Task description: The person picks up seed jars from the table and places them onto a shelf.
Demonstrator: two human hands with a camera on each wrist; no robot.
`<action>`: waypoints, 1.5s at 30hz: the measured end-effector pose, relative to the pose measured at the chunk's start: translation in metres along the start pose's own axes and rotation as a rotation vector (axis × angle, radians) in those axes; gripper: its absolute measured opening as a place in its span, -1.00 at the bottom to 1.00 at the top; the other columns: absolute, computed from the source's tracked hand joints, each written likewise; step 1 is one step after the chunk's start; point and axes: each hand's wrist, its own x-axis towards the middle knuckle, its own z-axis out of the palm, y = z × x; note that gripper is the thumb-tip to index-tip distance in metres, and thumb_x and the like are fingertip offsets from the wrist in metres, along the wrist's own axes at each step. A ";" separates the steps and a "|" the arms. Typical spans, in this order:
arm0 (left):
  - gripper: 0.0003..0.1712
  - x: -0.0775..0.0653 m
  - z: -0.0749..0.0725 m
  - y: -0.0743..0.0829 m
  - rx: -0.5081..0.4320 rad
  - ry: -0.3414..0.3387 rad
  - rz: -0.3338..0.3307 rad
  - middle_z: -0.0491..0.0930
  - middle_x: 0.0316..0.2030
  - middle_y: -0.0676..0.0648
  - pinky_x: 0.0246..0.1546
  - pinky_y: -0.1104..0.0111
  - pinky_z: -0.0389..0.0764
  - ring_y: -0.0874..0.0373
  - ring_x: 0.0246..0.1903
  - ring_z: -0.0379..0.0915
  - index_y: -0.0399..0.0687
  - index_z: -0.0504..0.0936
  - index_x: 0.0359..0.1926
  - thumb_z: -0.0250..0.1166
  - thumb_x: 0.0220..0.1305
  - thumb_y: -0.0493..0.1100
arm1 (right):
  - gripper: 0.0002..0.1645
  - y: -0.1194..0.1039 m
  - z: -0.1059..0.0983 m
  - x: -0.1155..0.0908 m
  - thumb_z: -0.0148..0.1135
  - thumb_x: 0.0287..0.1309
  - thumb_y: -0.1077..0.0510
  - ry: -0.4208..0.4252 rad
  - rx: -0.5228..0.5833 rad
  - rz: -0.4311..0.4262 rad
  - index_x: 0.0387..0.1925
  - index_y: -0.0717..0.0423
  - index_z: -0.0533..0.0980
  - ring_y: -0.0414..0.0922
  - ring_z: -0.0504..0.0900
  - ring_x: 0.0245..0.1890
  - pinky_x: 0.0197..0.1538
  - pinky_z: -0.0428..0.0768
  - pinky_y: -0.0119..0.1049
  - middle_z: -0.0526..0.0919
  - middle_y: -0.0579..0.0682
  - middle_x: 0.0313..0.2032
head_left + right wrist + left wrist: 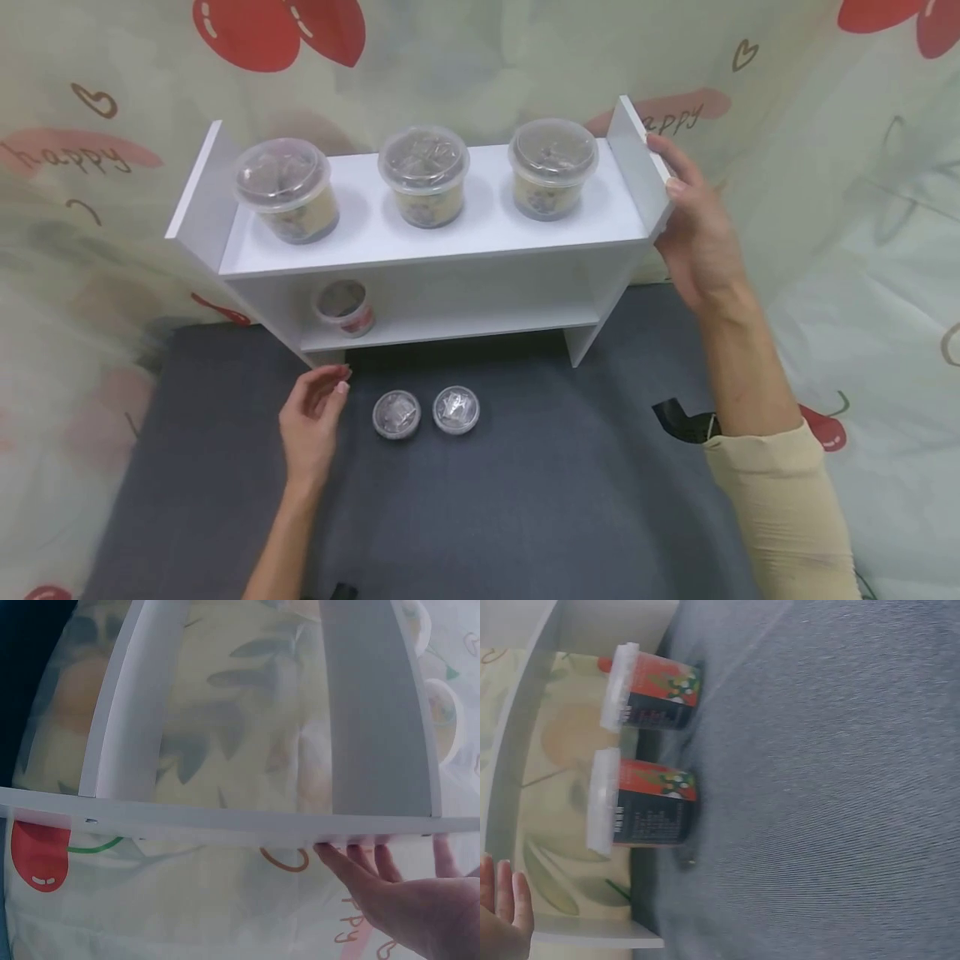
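A white two-tier shelf (450, 256) stands against the backdrop. My right hand (697, 225) touches the outside of its right side panel (637, 171), near the top. In the right wrist view the fingers (349, 866) rest against that panel's outer face. Low at the shelf's front left, my left hand (311, 417) hovers with fingers loosely bent and nothing visible between them. Just right of it, a lidded tub (396, 414) and another lidded tub (456, 410) stand on the table. The left wrist view shows their red-and-black sides, apart from the hand.
Three larger clear-lidded tubs, left (288, 187), middle (425, 175) and right (553, 167), stand on the upper board. One small tub (345, 307) is at the lower board's left end. A dark grey cloth (510, 508) covers the table; a printed curtain (450, 67) hangs behind.
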 end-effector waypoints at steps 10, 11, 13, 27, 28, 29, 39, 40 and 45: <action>-0.59 -0.015 -0.003 -0.018 0.083 -0.089 -0.061 0.54 0.11 -0.42 0.06 0.43 0.52 0.05 0.09 0.56 -0.44 0.52 0.14 0.26 0.26 -0.50 | -0.50 -0.006 0.003 -0.005 0.10 0.30 0.04 0.030 -0.085 -0.013 0.25 0.06 0.45 0.05 0.33 0.22 0.17 0.24 0.03 0.36 0.11 0.27; -0.57 -0.016 -0.003 -0.019 0.088 -0.101 -0.064 0.53 0.12 -0.43 0.07 0.41 0.52 0.04 0.10 0.55 -0.45 0.52 0.15 0.26 0.25 -0.51 | -0.49 -0.006 0.003 -0.005 0.10 0.30 0.03 0.029 -0.093 -0.011 0.24 0.05 0.45 0.05 0.32 0.23 0.17 0.23 0.03 0.35 0.11 0.28; -0.54 -0.017 -0.003 -0.020 0.102 -0.130 -0.070 0.51 0.13 -0.45 0.08 0.37 0.53 -0.02 0.12 0.53 -0.47 0.50 0.17 0.27 0.23 -0.52 | -0.50 -0.007 0.002 -0.006 0.09 0.30 0.04 0.027 -0.108 -0.005 0.24 0.05 0.45 0.05 0.31 0.24 0.18 0.23 0.03 0.34 0.11 0.30; -0.28 -0.029 -0.005 -0.041 0.138 -0.292 -0.111 0.43 0.28 -0.28 0.21 0.16 0.43 -0.09 0.27 0.35 -0.29 0.45 0.29 0.44 0.07 -0.48 | -0.59 -0.008 0.001 -0.008 0.04 0.34 0.10 0.015 -0.113 -0.018 0.18 0.06 0.46 0.08 0.32 0.21 0.15 0.27 0.03 0.34 0.15 0.27; -0.26 -0.029 -0.005 -0.042 0.140 -0.304 -0.113 0.41 0.29 -0.31 0.23 0.16 0.41 -0.10 0.28 0.34 -0.29 0.44 0.30 0.45 0.06 -0.48 | -0.57 -0.007 0.001 -0.008 0.04 0.34 0.08 0.012 -0.118 -0.020 0.19 0.05 0.45 0.08 0.31 0.22 0.16 0.25 0.04 0.33 0.14 0.29; -0.23 -0.029 -0.005 -0.043 0.142 -0.314 -0.116 0.39 0.30 -0.32 0.24 0.16 0.39 -0.13 0.29 0.33 -0.27 0.43 0.31 0.47 0.04 -0.47 | -0.57 -0.006 0.001 -0.008 0.04 0.33 0.07 0.011 -0.120 -0.022 0.19 0.04 0.45 0.08 0.31 0.23 0.16 0.24 0.05 0.32 0.13 0.29; -0.14 -0.031 -0.001 -0.041 0.221 -0.390 -0.191 0.35 0.33 -0.35 0.20 0.18 0.40 -0.26 0.30 0.30 -0.30 0.37 0.35 0.50 0.00 -0.46 | -0.54 -0.004 0.001 -0.007 0.01 0.28 0.07 0.011 -0.125 -0.027 0.19 0.02 0.46 0.08 0.29 0.24 0.17 0.22 0.05 0.27 0.12 0.34; -0.14 -0.031 0.000 -0.037 0.228 -0.391 -0.192 0.35 0.32 -0.37 0.20 0.15 0.39 -0.28 0.30 0.30 -0.32 0.36 0.35 0.50 0.00 -0.46 | -0.54 -0.004 0.001 -0.007 0.01 0.28 0.07 0.010 -0.127 -0.027 0.19 0.02 0.46 0.08 0.29 0.24 0.17 0.22 0.05 0.27 0.12 0.34; -0.16 -0.032 0.008 -0.022 0.264 -0.383 -0.191 0.39 0.27 -0.42 0.21 0.07 0.35 -0.30 0.26 0.33 -0.39 0.37 0.33 0.50 -0.01 -0.46 | -0.54 -0.003 0.001 -0.007 0.01 0.28 0.07 0.013 -0.133 -0.030 0.19 0.02 0.45 0.08 0.30 0.23 0.16 0.22 0.05 0.28 0.12 0.32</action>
